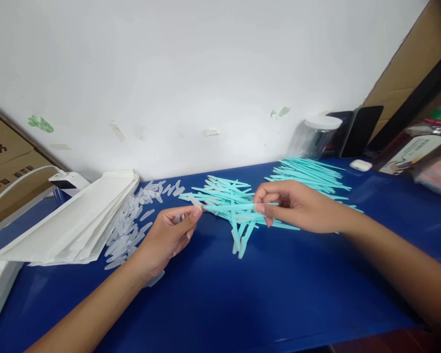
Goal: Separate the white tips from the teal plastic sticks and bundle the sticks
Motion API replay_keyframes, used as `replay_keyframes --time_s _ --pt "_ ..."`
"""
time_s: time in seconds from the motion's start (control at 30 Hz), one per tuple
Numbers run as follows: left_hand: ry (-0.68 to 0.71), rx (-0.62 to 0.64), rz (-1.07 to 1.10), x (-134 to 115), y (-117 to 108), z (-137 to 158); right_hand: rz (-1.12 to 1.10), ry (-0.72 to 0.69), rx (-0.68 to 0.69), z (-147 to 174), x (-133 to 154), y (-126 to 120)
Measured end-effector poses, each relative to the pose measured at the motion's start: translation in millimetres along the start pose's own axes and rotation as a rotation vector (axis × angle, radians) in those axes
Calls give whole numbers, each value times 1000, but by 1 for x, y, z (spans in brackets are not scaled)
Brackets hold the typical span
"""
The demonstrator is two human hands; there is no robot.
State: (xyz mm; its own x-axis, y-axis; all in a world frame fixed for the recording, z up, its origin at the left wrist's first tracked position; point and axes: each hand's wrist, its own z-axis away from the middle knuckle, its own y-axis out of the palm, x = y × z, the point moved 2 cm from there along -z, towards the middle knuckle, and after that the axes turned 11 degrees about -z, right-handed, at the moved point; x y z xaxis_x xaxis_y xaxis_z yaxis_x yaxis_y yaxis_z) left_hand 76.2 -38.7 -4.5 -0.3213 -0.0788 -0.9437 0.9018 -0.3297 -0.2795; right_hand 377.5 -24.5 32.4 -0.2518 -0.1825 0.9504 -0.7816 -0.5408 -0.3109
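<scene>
My right hand [292, 206] is closed on a slim turquoise stick, which looks like an eyebrow razor [235, 208]; thumb and fingers pinch its right end. Its left tip meets the fingertips of my left hand [174, 233], which pinches a small translucent plastic cap [195, 201]. More such caps [177, 219] show inside the curled left fingers. Behind and below the held razor lies a loose, criss-crossed pile of turquoise razors [238, 235]. Left of my left hand, a heap of translucent caps [125, 238] is spread on the blue table [213, 304].
A second razor pile [305, 174] lies back right, near a white-lidded clear jar [316, 132] and a dark phone [362, 131]. A white earbud case [360, 165] and a bottle [415, 147] stand right. At left are stacked white sleeves [73, 220] and a corded white device [69, 182].
</scene>
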Motion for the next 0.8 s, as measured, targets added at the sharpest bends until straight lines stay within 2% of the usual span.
replay_keyframes --time_s 0.23,0.47,0.8 --pt "10 -11 -77 -2 3 1 -11 -5 25 1 0 2" --pt "15 -55 -32 0 2 0 -3 -15 14 1 0 0" --pt "7 -46 -103 0 7 2 1 -9 35 -1 -1 5"
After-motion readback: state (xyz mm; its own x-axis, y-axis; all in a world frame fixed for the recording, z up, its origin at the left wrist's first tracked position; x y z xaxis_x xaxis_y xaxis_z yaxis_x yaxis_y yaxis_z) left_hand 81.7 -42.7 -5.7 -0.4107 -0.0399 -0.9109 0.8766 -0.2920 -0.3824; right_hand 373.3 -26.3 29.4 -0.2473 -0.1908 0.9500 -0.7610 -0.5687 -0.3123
